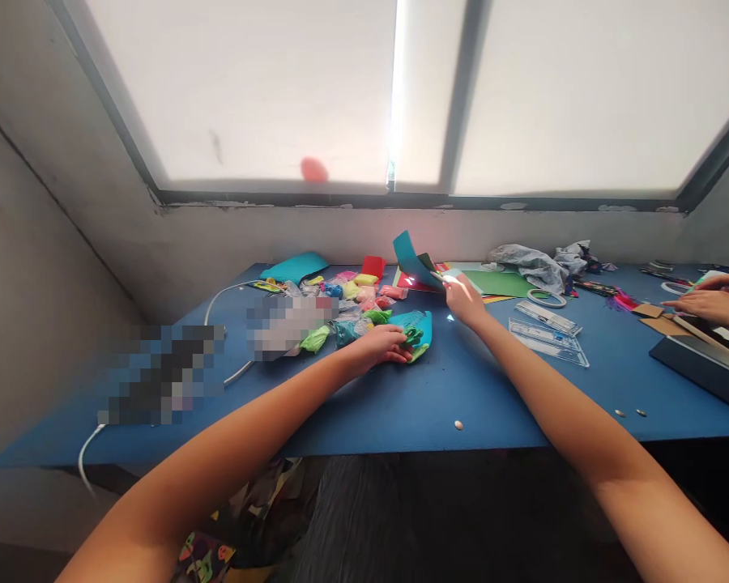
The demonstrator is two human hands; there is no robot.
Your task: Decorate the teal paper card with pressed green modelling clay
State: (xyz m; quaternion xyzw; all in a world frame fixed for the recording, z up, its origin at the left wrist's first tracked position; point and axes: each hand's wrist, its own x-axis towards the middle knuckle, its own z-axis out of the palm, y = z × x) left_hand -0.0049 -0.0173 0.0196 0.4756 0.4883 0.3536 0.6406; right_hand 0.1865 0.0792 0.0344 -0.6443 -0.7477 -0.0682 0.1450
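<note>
My left hand (pixel 379 348) is closed round a crumpled green piece (pixel 411 337), perhaps a packet of soft clay or plastic; its kind is unclear. Under and beyond those fingers lies a light-blue sheet (pixel 426 324) on the table. My right hand (pixel 463 301) is raised a little, pinching the lower edge of a bent teal paper sheet (pixel 408 254). Many small coloured packets lie just beyond my left hand, among them pink packets (pixel 392 292) and a lime-green packet (pixel 314 339).
On the blue table (pixel 364 421) a green sheet (pixel 503 282), clear plastic rulers (pixel 547 343) and a white ring (pixel 547 299) lie to the right. Another person's hands (pixel 714 301) are by a dark box (pixel 701 368). A white cable (pixel 238 373) runs at left.
</note>
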